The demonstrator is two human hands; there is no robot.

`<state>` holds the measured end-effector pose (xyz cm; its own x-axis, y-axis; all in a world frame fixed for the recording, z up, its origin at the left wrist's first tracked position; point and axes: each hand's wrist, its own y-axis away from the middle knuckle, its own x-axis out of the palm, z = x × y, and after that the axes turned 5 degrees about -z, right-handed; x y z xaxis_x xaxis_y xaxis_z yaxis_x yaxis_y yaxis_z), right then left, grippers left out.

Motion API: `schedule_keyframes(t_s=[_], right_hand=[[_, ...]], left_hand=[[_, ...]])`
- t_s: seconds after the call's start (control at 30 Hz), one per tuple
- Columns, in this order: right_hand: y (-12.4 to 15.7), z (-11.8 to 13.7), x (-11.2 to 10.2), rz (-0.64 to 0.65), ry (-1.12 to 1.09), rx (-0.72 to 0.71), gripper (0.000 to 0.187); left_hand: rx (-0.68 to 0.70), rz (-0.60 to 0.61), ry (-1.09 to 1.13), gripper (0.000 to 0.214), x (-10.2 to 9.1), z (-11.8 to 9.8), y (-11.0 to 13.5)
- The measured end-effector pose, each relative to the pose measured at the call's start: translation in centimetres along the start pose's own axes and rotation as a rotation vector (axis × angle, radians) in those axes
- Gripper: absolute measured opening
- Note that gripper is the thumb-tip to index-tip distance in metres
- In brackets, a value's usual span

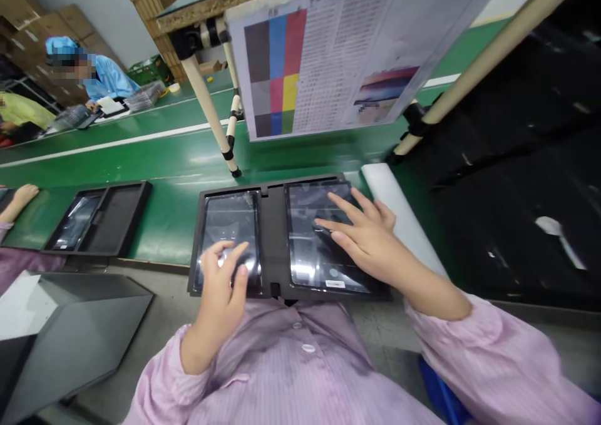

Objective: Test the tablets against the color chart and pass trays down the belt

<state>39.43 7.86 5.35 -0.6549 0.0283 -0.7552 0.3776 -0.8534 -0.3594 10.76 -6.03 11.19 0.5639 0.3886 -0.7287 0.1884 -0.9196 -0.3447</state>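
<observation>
Two tablets in clear film lie side by side in a black foam tray (272,243) in front of me. Over the lower part of the left tablet (230,218) is my left hand (223,287), fingers apart and slightly bent, holding nothing. My right hand (370,237) spreads its fingers over the upper right of the right tablet (310,250); whether the fingertips touch the screen I cannot tell. A small white label (335,284) shows at that tablet's lower edge.
A second foam tray (115,221) with one wrapped tablet lies left, beside another person's hand (23,194). A pole-framed stand holds a printed sheet (328,62) above the green bench (164,156). A white foam roll (399,206) borders my tray; stacked black trays (526,181) stand right.
</observation>
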Motion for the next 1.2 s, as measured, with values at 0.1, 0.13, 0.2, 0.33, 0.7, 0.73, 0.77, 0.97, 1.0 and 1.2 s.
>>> schedule_keyframes(t_s=[0.1,0.13,0.2,0.33,0.7,0.73,0.77,0.97,1.0,1.2], right_hand=[[0.0,0.3,0.5,-0.025,0.023,0.014,0.05],[0.0,0.4,0.4,-0.057,0.018,0.027,0.053],[0.2,0.7,0.0,-0.13,-0.001,0.062,0.057],[1.2,1.1,-0.7,-0.206,0.023,0.107,0.06],[3.9,-0.7,-0.8,-0.2,0.324,0.132,0.045],[3.9,-0.8,-0.7,-0.204,0.328,0.127,0.044],[3.9,-0.9,-0.6,-0.208,0.33,0.12,0.043],[3.8,-1.2,-0.5,-0.338,0.259,0.048,0.047],[3.8,-1.2,-0.7,-0.373,0.242,0.039,0.047],[4.2,-0.6,-1.4,-0.39,0.212,0.039,0.052]], left_hand=[[0.003,-0.074,-0.353,0.037,-1.2,2.1,-1.1],[-0.005,-0.072,-0.437,0.038,-1.3,2.7,-1.5],[-0.026,-0.042,-0.552,0.039,-1.3,3.5,-2.1],[-0.062,0.078,-0.662,0.04,-0.5,4.2,-3.1],[0.056,0.062,-0.605,0.036,0.6,3.6,-2.4],[0.065,0.07,-0.597,0.036,0.8,3.6,-2.3],[0.07,0.076,-0.59,0.036,1.0,3.5,-2.3],[0.035,0.098,-0.553,0.037,1.5,2.6,-2.5],[0.03,0.094,-0.547,0.036,1.6,2.5,-2.6],[0.035,0.105,-0.555,0.036,2.2,1.8,-3.0]])
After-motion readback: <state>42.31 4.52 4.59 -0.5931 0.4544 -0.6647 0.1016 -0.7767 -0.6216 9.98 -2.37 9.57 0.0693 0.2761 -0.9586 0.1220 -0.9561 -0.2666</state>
